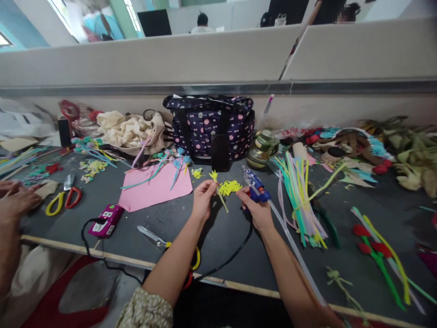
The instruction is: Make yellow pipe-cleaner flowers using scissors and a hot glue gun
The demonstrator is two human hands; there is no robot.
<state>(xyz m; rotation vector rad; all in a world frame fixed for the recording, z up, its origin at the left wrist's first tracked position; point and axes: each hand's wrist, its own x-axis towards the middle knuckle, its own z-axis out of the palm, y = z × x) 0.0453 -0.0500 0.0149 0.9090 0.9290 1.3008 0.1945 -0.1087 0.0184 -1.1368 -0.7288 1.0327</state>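
Note:
My left hand [204,197] is closed in a pinch on a small yellow pipe-cleaner flower [213,176]; its pale stem slants down to the right. Wrapped around a blue glue gun [256,187] is my right hand [256,210], the nozzle pointing up and away from me. A long clear glue stick [293,248] runs out of the gun's back toward my right forearm. My right fingertips are at the edge of a pile of short yellow pieces [230,187] on the table. Whether they also pinch a piece, I cannot tell.
Scissors [153,238] lie by my left forearm. A pink power strip [106,221], pink sheet [157,184] and more scissors [69,193] are to the left. Ahead stand a patterned bag [211,127] and phone [220,152]. Pipe cleaners [300,200] lie right. A co-worker's hand [20,198] is far left.

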